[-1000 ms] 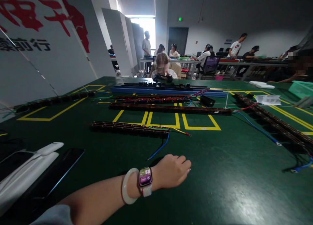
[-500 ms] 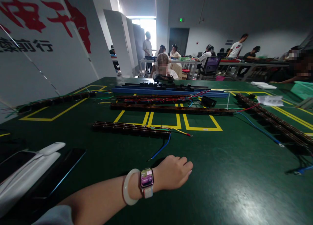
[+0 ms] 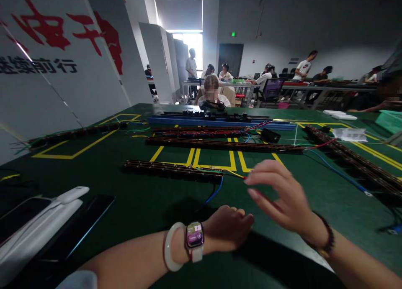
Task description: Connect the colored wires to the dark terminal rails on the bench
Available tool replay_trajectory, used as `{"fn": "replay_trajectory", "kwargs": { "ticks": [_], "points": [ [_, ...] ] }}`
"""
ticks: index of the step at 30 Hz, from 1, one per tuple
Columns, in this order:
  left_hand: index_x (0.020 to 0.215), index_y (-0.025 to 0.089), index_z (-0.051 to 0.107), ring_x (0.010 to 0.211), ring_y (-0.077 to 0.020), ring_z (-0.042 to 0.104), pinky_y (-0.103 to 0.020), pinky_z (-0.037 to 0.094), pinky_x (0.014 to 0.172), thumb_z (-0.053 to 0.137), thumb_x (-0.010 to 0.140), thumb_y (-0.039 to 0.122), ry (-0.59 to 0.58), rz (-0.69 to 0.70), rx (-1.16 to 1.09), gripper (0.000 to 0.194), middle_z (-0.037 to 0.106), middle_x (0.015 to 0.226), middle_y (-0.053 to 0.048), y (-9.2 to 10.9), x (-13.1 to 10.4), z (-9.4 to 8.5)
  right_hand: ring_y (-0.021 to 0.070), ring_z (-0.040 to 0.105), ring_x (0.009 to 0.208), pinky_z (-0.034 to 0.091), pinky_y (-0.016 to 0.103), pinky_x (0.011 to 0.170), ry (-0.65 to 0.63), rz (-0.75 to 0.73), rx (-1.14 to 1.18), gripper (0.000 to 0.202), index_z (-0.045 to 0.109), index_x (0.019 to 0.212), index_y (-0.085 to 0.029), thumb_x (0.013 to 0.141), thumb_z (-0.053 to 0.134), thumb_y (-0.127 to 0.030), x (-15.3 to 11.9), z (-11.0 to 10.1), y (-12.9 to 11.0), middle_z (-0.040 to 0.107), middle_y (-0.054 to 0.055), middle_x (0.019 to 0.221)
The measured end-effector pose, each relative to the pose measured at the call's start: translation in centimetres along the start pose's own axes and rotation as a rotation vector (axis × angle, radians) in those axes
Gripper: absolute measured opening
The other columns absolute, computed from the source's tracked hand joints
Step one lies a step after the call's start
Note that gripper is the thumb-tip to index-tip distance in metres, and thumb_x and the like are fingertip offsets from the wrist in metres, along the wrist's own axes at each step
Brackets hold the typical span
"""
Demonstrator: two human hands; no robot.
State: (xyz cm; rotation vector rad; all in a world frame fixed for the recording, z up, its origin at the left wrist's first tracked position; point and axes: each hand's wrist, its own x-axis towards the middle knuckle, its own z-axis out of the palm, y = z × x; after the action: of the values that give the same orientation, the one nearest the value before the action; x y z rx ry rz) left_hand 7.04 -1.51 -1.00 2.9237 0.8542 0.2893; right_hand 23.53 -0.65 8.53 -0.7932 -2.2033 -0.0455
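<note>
My left hand [image 3: 228, 227] rests on the green table [image 3: 132, 205] as a loose fist holding nothing; its wrist carries a smartwatch [image 3: 195, 235] and a white bangle [image 3: 169, 247]. My right hand [image 3: 279, 195] hovers above the table with fingers spread, empty, a dark bead bracelet on its wrist. It reaches leftward toward the end of a short dark terminal strip [image 3: 171, 170]. From that strip's right end trail a blue wire [image 3: 214, 193] and a yellow red-tipped wire [image 3: 234, 174], just beyond the fingertips.
Longer terminal strips [image 3: 220, 146] and a blue rail [image 3: 220, 121] lie farther back among yellow floor-tape boxes. More strips run along the right [image 3: 351, 159] and left [image 3: 78, 132]. A white device [image 3: 34, 222] and a dark phone [image 3: 84, 222] sit near left. Several people work at far tables.
My right hand has come into view from the lower right and reached over the table. My left hand stays put. The camera has tilted slightly down.
</note>
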Motion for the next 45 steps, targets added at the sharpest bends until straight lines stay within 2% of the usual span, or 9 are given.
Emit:
{"fn": "replay_trajectory", "kwargs": {
  "ticks": [4, 8, 12, 15, 20, 24, 32, 39, 45],
  "points": [
    [0.102, 0.017, 0.048, 0.071, -0.0203, 0.061, -0.031, 0.043, 0.057, 0.038, 0.090, 0.032, -0.011, 0.006, 0.030, 0.022, 0.062, 0.086, -0.006, 0.0, -0.1, -0.1, 0.0195, 0.055, 0.090, 0.046, 0.035, 0.080, -0.211, 0.043, 0.054, 0.014, 0.062, 0.100, -0.020, 0.089, 0.053, -0.024, 3.6, 5.9, 2.7, 0.061, 0.008, 0.096],
    [0.103, 0.018, 0.046, 0.073, -0.0199, 0.061, -0.031, 0.044, 0.056, 0.035, 0.091, 0.032, -0.006, 0.019, 0.093, 0.022, 0.062, 0.087, -0.005, -0.1, -0.2, 0.0, 0.0202, 0.054, 0.094, 0.042, 0.034, 0.085, -0.315, 0.048, -0.062, 0.018, 0.065, 0.101, -0.018, 0.088, 0.057, -0.027, 6.1, 11.3, 4.4, 0.062, 0.008, 0.099],
    [0.100, 0.018, 0.045, 0.070, -0.0194, 0.060, -0.031, 0.043, 0.054, 0.039, 0.089, 0.032, 0.007, 0.023, 0.113, 0.019, 0.061, 0.084, -0.003, -0.2, -0.2, 0.3, 0.0228, 0.053, 0.098, 0.039, 0.036, 0.087, -0.454, 0.058, -0.173, 0.028, 0.068, 0.102, -0.018, 0.087, 0.058, -0.040, 7.8, 14.6, 4.5, 0.062, 0.010, 0.101],
    [0.099, 0.018, 0.045, 0.068, -0.0191, 0.060, -0.031, 0.043, 0.053, 0.038, 0.089, 0.033, 0.022, 0.028, 0.110, 0.019, 0.061, 0.082, -0.003, -0.3, -0.2, 0.4, 0.0213, 0.053, 0.097, 0.037, 0.034, 0.087, -0.506, 0.037, -0.182, 0.025, 0.069, 0.097, -0.019, 0.088, 0.057, -0.039, 8.2, 15.7, 4.4, 0.064, 0.008, 0.098],
    [0.098, 0.018, 0.045, 0.069, -0.0195, 0.060, -0.032, 0.043, 0.052, 0.038, 0.089, 0.032, 0.030, 0.038, 0.109, 0.018, 0.061, 0.082, -0.003, -0.3, -0.2, 0.5, 0.0201, 0.054, 0.093, 0.035, 0.034, 0.086, -0.469, 0.029, -0.202, 0.015, 0.069, 0.088, -0.019, 0.087, 0.059, -0.030, 7.8, 15.6, 4.6, 0.065, 0.007, 0.092],
    [0.100, 0.018, 0.044, 0.071, -0.0190, 0.061, -0.031, 0.043, 0.054, 0.038, 0.090, 0.032, 0.027, 0.032, 0.101, 0.018, 0.062, 0.085, -0.004, -0.3, -0.2, 0.5, 0.0186, 0.055, 0.087, 0.037, 0.032, 0.082, -0.343, 0.075, -0.123, 0.015, 0.067, 0.086, -0.018, 0.088, 0.058, -0.030, 7.5, 14.6, 4.7, 0.064, 0.006, 0.088],
    [0.100, 0.017, 0.045, 0.071, -0.0179, 0.061, -0.030, 0.044, 0.055, 0.034, 0.092, 0.032, 0.019, 0.036, 0.065, 0.020, 0.062, 0.089, -0.004, -0.3, -0.1, 0.2, 0.0159, 0.055, 0.077, 0.044, 0.030, 0.073, -0.103, 0.249, 0.293, 0.012, 0.059, 0.086, -0.019, 0.084, 0.058, -0.030, 4.5, 8.7, 6.6, 0.060, 0.003, 0.082],
    [0.102, 0.017, 0.046, 0.072, -0.0177, 0.061, -0.030, 0.043, 0.055, 0.032, 0.093, 0.033, -0.011, 0.035, 0.036, 0.024, 0.063, 0.090, -0.005, -0.4, -0.1, -0.2, 0.0162, 0.058, 0.078, 0.049, 0.029, 0.070, -0.071, 0.527, 0.552, 0.021, 0.059, 0.088, -0.019, 0.080, 0.063, -0.039, -1.4, 5.7, 9.5, 0.060, 0.004, 0.087],
    [0.100, 0.016, 0.048, 0.072, -0.0166, 0.061, -0.028, 0.044, 0.058, 0.032, 0.093, 0.031, -0.030, 0.020, 0.034, 0.023, 0.063, 0.090, -0.005, -0.2, -0.1, -1.0, 0.0178, 0.061, 0.078, 0.050, 0.032, 0.074, -0.181, 0.556, 0.509, 0.022, 0.061, 0.085, -0.019, 0.081, 0.062, -0.040, -4.8, 5.6, 10.7, 0.065, 0.005, 0.083]
  ]
}}
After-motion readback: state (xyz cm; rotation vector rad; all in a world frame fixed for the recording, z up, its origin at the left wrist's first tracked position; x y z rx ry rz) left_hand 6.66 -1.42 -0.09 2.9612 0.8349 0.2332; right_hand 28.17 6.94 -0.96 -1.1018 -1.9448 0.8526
